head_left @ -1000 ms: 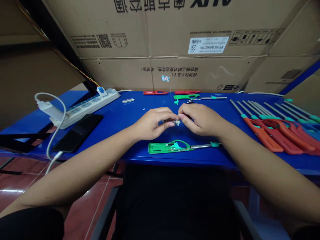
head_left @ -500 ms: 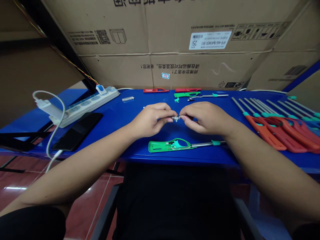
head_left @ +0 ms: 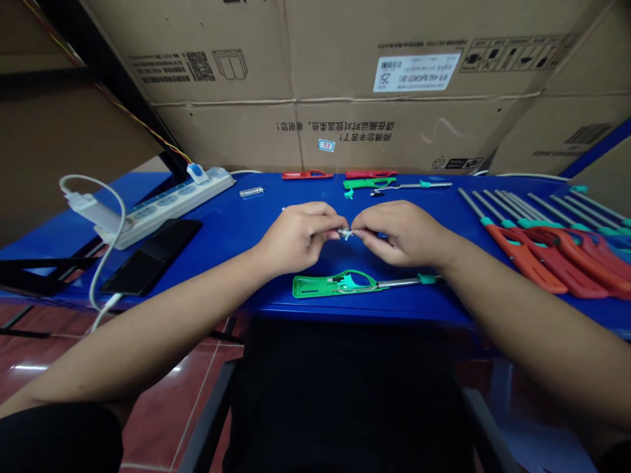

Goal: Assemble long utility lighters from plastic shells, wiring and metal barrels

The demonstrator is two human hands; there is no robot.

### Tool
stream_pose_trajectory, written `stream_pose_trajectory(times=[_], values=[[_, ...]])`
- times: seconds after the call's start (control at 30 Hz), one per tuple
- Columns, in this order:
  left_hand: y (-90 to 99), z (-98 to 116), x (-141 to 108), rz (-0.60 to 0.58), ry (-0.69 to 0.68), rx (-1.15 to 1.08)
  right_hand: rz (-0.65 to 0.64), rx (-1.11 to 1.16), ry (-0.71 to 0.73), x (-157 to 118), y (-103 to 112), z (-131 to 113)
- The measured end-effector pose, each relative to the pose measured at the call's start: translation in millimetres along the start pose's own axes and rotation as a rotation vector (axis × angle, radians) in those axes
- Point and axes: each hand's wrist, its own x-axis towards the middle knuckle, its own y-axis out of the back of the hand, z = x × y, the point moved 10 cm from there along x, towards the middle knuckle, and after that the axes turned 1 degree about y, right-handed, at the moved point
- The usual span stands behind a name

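Between finger and thumb, my left hand pinches a small metal-and-white part that looks like a lighter valve. Fingers hide most of it, and a tiny pale tip shows beyond the knuckles. My right hand is closed in a pinch at the right end of this part; what lies between its fingertips is too small to make out. Below the hands rests an opened green lighter half-shell with a teal trigger, thin wires and a metal tube in it.
Red half-shells, a green half-shell, a teal trigger, a wired metal tube and a clear tank lie behind. Several long-necked lighters are at right. A power strip and phone occupy the left.
Both hands stay together around the small part, with slight finger movement. The right fingertips sit a little differently at its end. The camera view has shifted slightly.
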Motion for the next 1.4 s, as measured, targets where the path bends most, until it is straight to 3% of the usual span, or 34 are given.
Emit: stream_pose_trajectory(times=[0.17, 0.43, 0.63, 0.7, 0.77, 0.87, 1.07, 1.4], values=[[1.3, -3, -1, 0.026, 0.023, -0.022, 0.052, 0.036, -0.013, -1, 0, 2], [-0.2, -3, 2, -0.041, 0.016, 0.002, -0.007, 0.098, -0.103, -1, 0, 11], [19.0, 17, -25, -0.101, 0.231, 0.007, 0.064, 0.141, -0.251, -2, 30, 9], [22.8, 24, -44, -0.104, 0.340, -0.025, -0.029, 0.213, -0.264, -3, 20, -6], [29.7, 28, -62, -0.026, 0.436, 0.008, -0.163, 0.260, -0.271, -5, 0, -24], [23.5, 33, -78, 0.009, 0.480, 0.022, -0.259, 0.231, -0.332, -11, -24, -38], [5.0, 33, -87, -0.013, 0.489, -0.014, -0.311, 0.246, -0.389, -16, -46, -41], [-0.8, 31, -85, -0.082, 0.515, -0.050, -0.244, 0.463, -0.516, -22, -57, -27]])
